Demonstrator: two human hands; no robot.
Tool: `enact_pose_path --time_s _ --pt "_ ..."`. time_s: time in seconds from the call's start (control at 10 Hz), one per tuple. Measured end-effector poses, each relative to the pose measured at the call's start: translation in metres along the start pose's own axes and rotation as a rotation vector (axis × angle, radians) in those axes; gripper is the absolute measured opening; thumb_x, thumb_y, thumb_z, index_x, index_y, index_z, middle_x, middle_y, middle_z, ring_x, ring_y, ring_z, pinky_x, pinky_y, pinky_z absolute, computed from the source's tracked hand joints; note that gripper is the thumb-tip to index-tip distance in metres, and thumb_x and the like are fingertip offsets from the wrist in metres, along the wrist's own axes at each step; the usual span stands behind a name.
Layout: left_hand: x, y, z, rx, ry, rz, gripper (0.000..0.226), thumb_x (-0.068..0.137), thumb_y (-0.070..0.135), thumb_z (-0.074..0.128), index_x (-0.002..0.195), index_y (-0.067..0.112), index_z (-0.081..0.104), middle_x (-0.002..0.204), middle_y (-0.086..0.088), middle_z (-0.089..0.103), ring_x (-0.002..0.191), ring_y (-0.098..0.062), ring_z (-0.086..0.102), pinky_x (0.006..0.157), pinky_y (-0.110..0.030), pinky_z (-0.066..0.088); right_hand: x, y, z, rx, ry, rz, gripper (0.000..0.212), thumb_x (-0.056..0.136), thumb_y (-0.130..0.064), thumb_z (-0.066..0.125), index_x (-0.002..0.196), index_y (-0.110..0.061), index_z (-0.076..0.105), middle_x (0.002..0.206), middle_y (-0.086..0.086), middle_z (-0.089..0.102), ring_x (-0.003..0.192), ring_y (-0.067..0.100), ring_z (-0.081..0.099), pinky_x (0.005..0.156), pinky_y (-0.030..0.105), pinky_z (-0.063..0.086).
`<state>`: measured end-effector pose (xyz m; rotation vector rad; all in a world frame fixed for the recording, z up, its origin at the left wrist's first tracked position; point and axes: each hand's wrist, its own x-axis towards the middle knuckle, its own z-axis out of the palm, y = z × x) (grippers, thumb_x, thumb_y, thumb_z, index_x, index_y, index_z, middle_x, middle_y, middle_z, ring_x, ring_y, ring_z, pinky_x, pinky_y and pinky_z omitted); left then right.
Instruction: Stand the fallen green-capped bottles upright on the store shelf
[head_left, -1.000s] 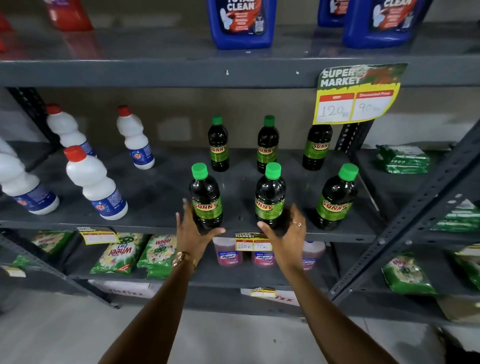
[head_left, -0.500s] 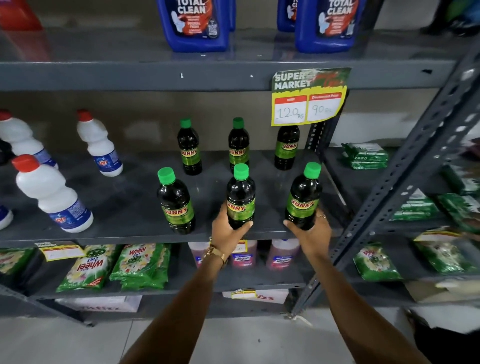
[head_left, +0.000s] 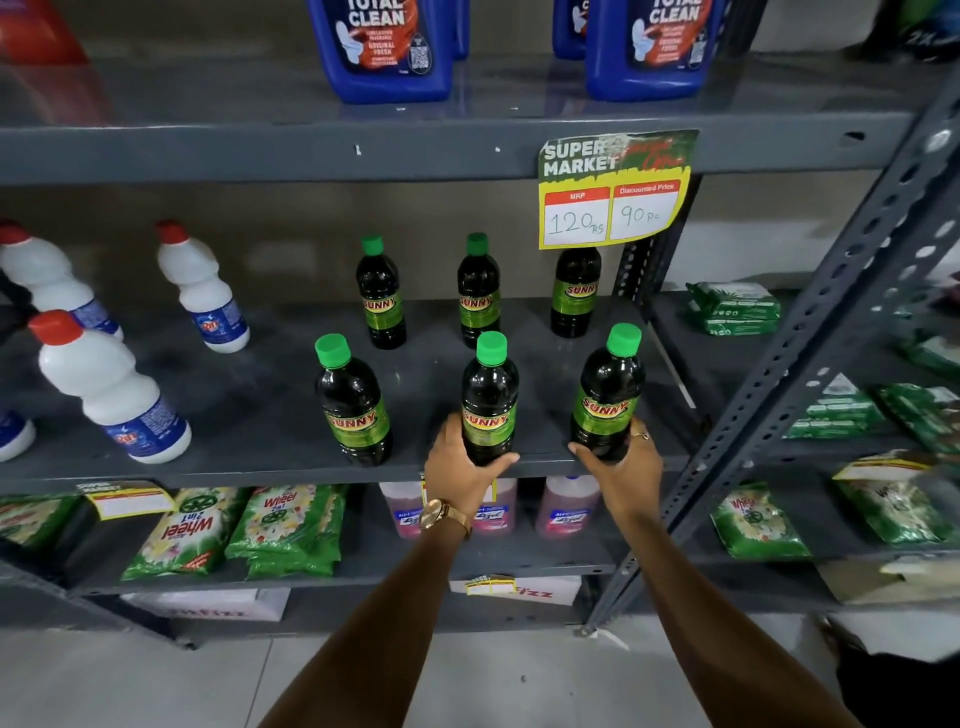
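Note:
Several dark green-capped bottles stand upright on the grey middle shelf, in a front and a back row. My left hand wraps the base of the front middle bottle. My right hand grips the base of the front right bottle. The front left bottle stands alone, untouched. Behind them are three more bottles, the last with its cap hidden by a price sign.
White red-capped bottles stand at the left of the same shelf. Blue jugs sit on the shelf above. Green packets fill the right-hand rack behind a slanted upright. Pink bottles and detergent bags lie below.
Both hands moved one bottle to the right: left from the front left bottle to the middle one, right from the middle one to the right one. The view shifted right too.

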<state>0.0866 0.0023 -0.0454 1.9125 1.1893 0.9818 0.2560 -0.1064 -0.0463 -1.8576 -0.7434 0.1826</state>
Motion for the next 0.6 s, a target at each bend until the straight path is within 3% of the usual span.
enact_pose_path --time_s 0.1,0.2,0.3,0.4,0.5,0.6 --pt "-0.001 0.001 -0.001 -0.004 -0.017 0.0 0.069 0.054 0.039 0.088 0.106 0.012 0.052 0.103 -0.009 0.065 0.093 -0.025 0.06 0.075 -0.028 0.044 0.0 -0.002 -0.002 -0.01 -0.037 0.005 0.068 0.065 -0.022 0.088 0.123 -0.006 0.056 0.116 0.011 0.064 0.108 0.023 0.06 0.089 0.025 0.043" --pt "-0.001 0.003 -0.004 0.014 -0.037 0.0 0.071 0.052 0.04 0.088 0.106 0.012 0.05 0.103 -0.009 0.065 0.095 -0.026 0.06 0.077 -0.032 0.048 -0.004 -0.003 -0.005 0.046 -0.044 0.047 0.098 0.061 -0.028 0.09 0.142 -0.008 0.039 0.139 0.015 0.051 0.131 0.028 0.048 0.103 0.027 0.037" --pt "0.001 0.007 -0.008 0.026 -0.085 -0.014 0.077 0.047 0.04 0.09 0.106 0.011 0.049 0.102 -0.01 0.065 0.096 -0.027 0.059 0.076 -0.031 0.047 -0.027 -0.02 -0.013 0.165 0.091 0.078 0.121 0.06 -0.044 0.087 0.153 -0.011 0.017 0.159 0.011 0.026 0.146 0.021 0.027 0.119 0.036 0.024" --pt "0.006 0.01 -0.012 0.024 -0.112 -0.014 0.081 0.044 0.039 0.091 0.107 0.011 0.047 0.101 -0.01 0.065 0.095 -0.027 0.059 0.073 -0.033 0.047 -0.055 -0.049 -0.032 0.297 0.173 0.004 0.101 0.069 -0.05 0.078 0.15 -0.016 0.028 0.152 0.005 0.038 0.138 0.013 0.039 0.114 0.043 0.037" --pt "0.004 0.012 -0.011 0.012 -0.11 -0.04 0.081 0.043 0.033 0.092 0.106 0.012 0.047 0.101 -0.009 0.066 0.093 -0.028 0.06 0.077 -0.037 0.051 -0.07 -0.093 -0.059 0.406 0.244 -0.14 0.083 0.075 -0.048 0.074 0.143 -0.015 0.041 0.139 0.003 0.051 0.127 0.011 0.051 0.105 0.04 0.046" --pt "0.003 0.018 -0.016 -0.027 -0.116 -0.066 0.085 0.042 0.027 0.093 0.112 0.011 0.046 0.105 -0.009 0.064 0.1 -0.029 0.059 0.08 -0.031 0.047 -0.071 -0.15 -0.097 0.575 0.279 -0.403 0.065 0.082 -0.032 0.072 0.132 0.0 0.047 0.127 0.01 0.057 0.118 0.022 0.057 0.098 0.039 0.05"
